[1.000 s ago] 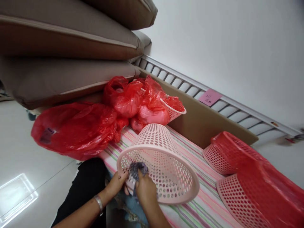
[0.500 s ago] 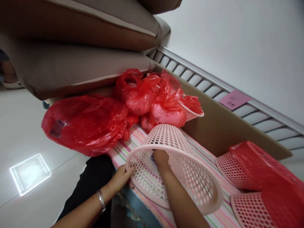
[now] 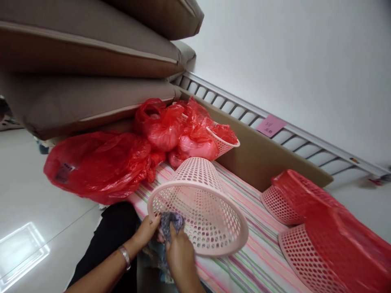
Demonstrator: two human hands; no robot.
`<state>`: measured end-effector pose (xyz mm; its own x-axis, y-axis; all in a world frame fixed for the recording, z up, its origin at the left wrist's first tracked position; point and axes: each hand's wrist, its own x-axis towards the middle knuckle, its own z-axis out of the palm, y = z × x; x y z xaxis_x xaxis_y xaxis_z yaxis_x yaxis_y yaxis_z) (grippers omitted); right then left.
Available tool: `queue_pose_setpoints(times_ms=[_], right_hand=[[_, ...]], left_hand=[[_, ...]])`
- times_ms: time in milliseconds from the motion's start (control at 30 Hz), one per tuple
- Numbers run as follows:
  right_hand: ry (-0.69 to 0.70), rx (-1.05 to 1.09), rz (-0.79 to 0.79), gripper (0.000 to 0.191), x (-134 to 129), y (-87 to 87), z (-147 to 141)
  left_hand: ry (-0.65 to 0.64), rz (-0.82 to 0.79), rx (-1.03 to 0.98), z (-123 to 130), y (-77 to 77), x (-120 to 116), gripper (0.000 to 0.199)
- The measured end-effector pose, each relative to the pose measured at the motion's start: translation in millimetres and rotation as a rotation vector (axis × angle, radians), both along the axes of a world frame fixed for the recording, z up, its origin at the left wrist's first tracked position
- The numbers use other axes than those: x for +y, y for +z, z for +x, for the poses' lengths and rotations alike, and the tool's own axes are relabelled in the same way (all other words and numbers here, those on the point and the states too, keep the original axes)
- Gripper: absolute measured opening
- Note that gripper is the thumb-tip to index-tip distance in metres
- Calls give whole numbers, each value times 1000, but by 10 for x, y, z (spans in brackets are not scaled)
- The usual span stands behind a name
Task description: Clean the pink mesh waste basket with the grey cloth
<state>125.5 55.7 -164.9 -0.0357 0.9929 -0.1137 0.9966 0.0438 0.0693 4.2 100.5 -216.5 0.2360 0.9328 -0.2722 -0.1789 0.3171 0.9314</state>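
Note:
A pink perforated plastic basket [image 3: 201, 175] lies on its side on the striped sheet [image 3: 244, 244], its round mouth turned toward me. My left hand [image 3: 148, 228] grips the rim at its left edge, thumb on the near side. Close by, my right hand [image 3: 180, 246] is closed on a grey-purple cloth [image 3: 171, 224], pressing it at the rim beside my left fingers. Part of the cloth hangs below the rim. The fingertips under the rim are partly hidden.
Red plastic bags [image 3: 100, 165] are heaped at the left and back, with another pink basket [image 3: 224, 142] among them. More pink baskets [image 3: 308, 248] under red plastic [image 3: 345, 232] lie at the right. Stacked cushions [image 3: 100, 93], a brown board [image 3: 253, 158] and a railing [image 3: 232, 101] stand behind.
My right hand has come out from deep inside the basket to its left rim, bringing the cloth along. My left hand still holds the rim. The view has shifted to the right.

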Motion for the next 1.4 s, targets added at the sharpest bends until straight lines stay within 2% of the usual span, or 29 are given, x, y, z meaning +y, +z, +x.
queue_pose_setpoints(times_ms=[67,167,267,400,500,600,733,900,1000,1100,1300,1400], right_hand=[[8,16,-14,58,-126,13,-14],[-14,5,-26,55,-14,58,14],[-53,-28,-24,52,374,103,58],[-147,-12,-63,46,1045,151,150],[-185,-20,-25,41,1472,169,238],[-198,-39,1,42,1741,158,303],[-214,-59,7,43,1846,133,332],[-198,-71,-19,42,1738,188,390],[-213,-70,-44,43,1531,220,449],[-172,-67,-52,47,1107,190,432],[-18,-43,-35,54,1,75,149],[-1,-21,-42,55,-181,78,96]], left_hand=[[2,23,-1,11,7,-11,59],[-42,54,-11,8,21,-23,57],[-72,81,-8,-4,11,-20,57],[-59,87,6,7,-39,-17,55],[-54,72,3,5,-50,-24,54],[-50,34,-1,-56,-20,-4,51],[30,-15,10,-169,6,74,49],[-25,-48,-28,-92,-30,70,57],[-27,-54,-49,58,-73,9,60],[-17,-62,-59,189,-125,-42,63],[4,-44,-62,229,-148,-54,58],[2,-29,-66,205,-112,-38,54]])
